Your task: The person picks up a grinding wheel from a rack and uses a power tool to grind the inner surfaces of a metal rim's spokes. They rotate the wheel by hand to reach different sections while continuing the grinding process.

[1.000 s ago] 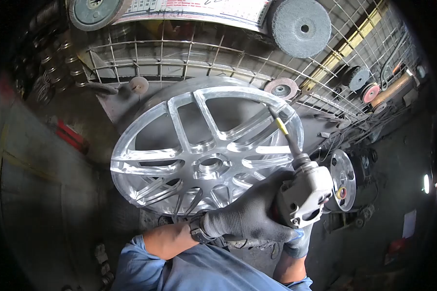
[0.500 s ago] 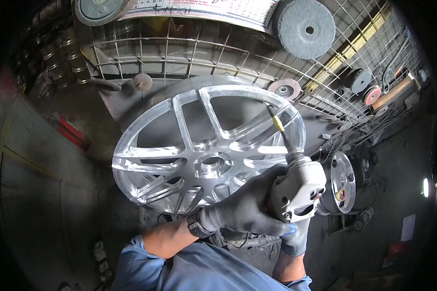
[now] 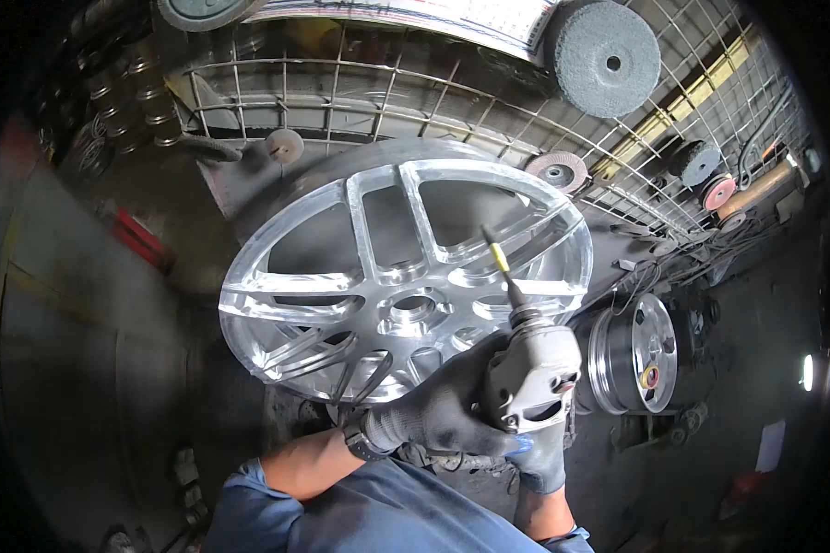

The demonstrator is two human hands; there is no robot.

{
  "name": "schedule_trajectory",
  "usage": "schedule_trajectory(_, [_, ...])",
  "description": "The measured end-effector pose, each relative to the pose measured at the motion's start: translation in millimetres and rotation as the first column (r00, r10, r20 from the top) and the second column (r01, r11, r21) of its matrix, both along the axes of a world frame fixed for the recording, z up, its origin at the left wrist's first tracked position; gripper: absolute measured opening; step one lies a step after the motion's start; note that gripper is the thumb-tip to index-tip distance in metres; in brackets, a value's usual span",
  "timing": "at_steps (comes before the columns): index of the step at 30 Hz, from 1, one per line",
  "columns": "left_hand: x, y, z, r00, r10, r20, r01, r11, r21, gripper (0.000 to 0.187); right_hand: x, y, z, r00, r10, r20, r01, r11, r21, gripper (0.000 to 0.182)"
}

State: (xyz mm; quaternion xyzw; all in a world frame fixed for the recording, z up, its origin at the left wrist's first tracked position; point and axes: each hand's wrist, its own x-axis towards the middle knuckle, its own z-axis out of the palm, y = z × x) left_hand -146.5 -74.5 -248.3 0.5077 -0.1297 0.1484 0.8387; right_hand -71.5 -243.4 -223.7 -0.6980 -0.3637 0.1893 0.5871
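In the head view, the grinder [image 3: 533, 369] is grasped by the left hand [image 3: 443, 415] and right hand [image 3: 541, 459], its bit [image 3: 499, 256] held over the right half of the wheel [image 3: 371, 323] just ahead. The spokes [image 3: 425, 217] would best be met lightly and evenly, the grip kept firm

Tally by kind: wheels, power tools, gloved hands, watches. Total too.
Wheels (large wheel under the tool, smaller wheel at right): 2
Power tool: 1
Gloved hands (left hand, right hand): 2
Watch: 1
Total: 6
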Motion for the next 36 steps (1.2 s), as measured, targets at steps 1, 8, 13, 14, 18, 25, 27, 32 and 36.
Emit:
schedule_trajectory(1, [3,1,7,0.999,0.021,0.03,-0.022,1.0,0.017,0.097,1,-2,-1,1.0,0.004,0.002,-0.004,1.0,-0.002,0.078])
schedule_trajectory(8, [19,8,20,0.993,0.006,0.114,-0.022,0.99,0.136,0.095,3,-2,7,0.986,-0.161,0.032,0.161,0.987,-0.021,0.085])
schedule_trajectory(13, [-1,-2,-2,0.999,-0.006,0.033,0.006,1.0,0.005,0.097,1,4,-1,0.985,0.022,0.169,-0.006,0.995,-0.095,0.071])
schedule_trajectory(14, [-5,-4,-4,0.998,-0.06,-0.023,0.058,0.993,-0.102,0.098,0,3,-3,0.985,0.018,0.171,0.003,0.993,-0.12,0.07])
schedule_trajectory(18, [-2,2,1,1.0,-0.026,0.009,0.027,0.998,-0.062,0.099,-10,20,11,0.997,-0.075,-0.024,0.075,0.997,0.011,0.07])
schedule_trajectory(25, [12,3,10,0.998,-0.044,0.054,0.043,0.999,0.019,0.099,0,8,18,0.985,-0.079,0.155,0.091,0.994,-0.067,0.066])
schedule_trajectory(27, [4,1,1,0.998,-0.033,0.05,0.038,0.995,-0.09,0.1,-6,19,20,0.995,-0.08,0.057,0.083,0.995,-0.063,0.064])
schedule_trajectory(32, [-3,-6,-4,0.998,0.043,0.046,-0.038,0.994,-0.105,0.1,-9,19,17,1.0,-0.009,-0.01,0.009,0.999,-0.049,0.071])
schedule_trajectory(36, [12,8,20,0.997,-0.038,0.064,0.038,0.999,-0.007,0.097,-6,16,30,0.982,-0.108,-0.158,0.112,0.994,0.016,0.075])
